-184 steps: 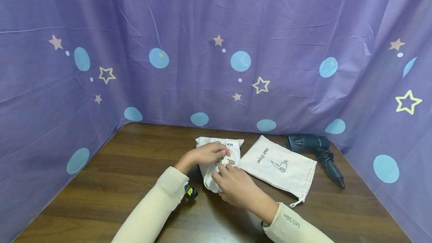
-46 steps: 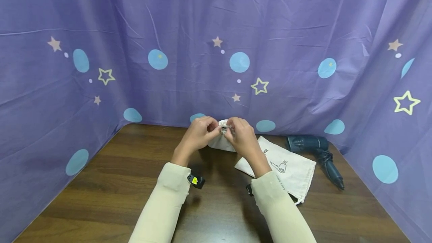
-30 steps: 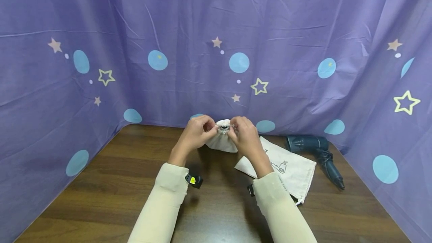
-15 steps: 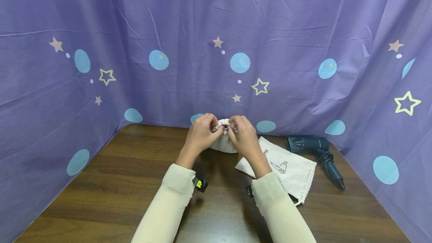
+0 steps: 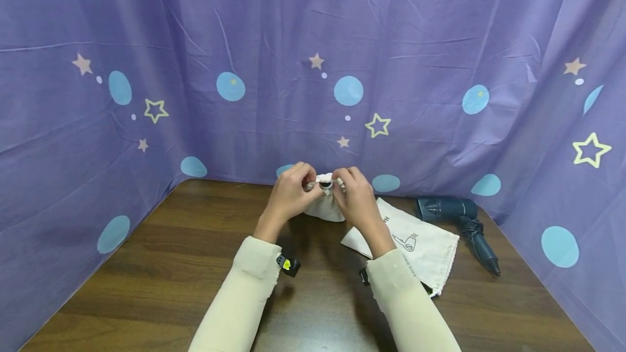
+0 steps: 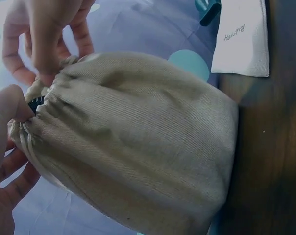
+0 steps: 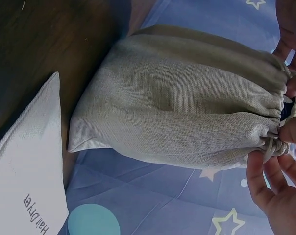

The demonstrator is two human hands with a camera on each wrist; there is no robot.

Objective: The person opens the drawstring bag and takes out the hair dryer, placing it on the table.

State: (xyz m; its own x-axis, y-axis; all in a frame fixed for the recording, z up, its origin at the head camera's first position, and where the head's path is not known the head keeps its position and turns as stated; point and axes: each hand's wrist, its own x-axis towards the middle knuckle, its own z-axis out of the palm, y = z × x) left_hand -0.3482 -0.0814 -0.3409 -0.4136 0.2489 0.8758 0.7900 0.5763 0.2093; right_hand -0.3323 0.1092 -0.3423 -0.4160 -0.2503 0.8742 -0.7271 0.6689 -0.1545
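Observation:
A cream cloth drawstring bag (image 5: pixel 324 209) stands upright near the back of the table. My left hand (image 5: pixel 292 192) pinches its gathered mouth on the left side. My right hand (image 5: pixel 357 198) pinches the rim on the right, where the right wrist view shows the knotted cord (image 7: pixel 273 145) by the fingers. Between the hands the mouth gapes slightly, and a dark object (image 6: pixel 36 104) shows inside; most of it is hidden. In both wrist views the bag's cloth (image 7: pixel 172 98) bulges, with pleats running from the mouth.
A second white bag (image 5: pixel 430 249) printed "Hair Dryer" lies flat under my right forearm. To its right lies a dark teal hair dryer (image 5: pixel 447 208) with its cord bundled at the handle. A purple curtain (image 5: pixel 293 42) hangs behind the wooden table (image 5: pixel 186 265).
The first bag lay flat earlier with both hands on it; now it stands upright further back. Its gathered mouth was narrower half a second ago and now gapes slightly between my hands.

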